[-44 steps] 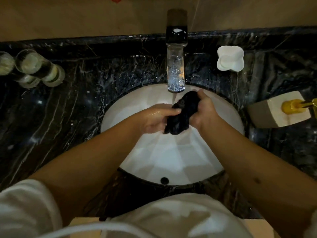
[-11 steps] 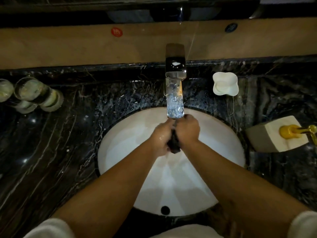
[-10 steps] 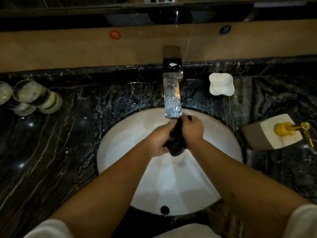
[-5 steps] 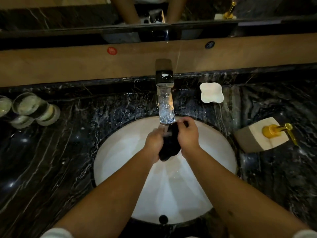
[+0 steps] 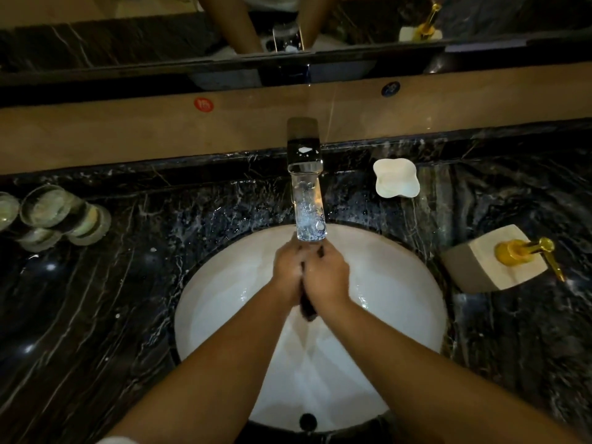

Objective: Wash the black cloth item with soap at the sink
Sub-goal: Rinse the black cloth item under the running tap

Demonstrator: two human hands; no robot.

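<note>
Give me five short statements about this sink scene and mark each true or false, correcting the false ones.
1. Both hands press the black cloth between them. True: left hand, right hand.
2. The hands are directly below the faucet spout, over the white sink. True.
3. The soap dispenser with the gold pump stands left of the sink. False: it is on the right.
4. The white dish lies inside the basin. False: it sits on the dark marble counter, behind the sink.
5. Glasses stand at the counter's far left. True.

Black cloth [image 5: 307, 307] bunched, mostly hidden — above white sink [image 5: 224, 302].
</note>
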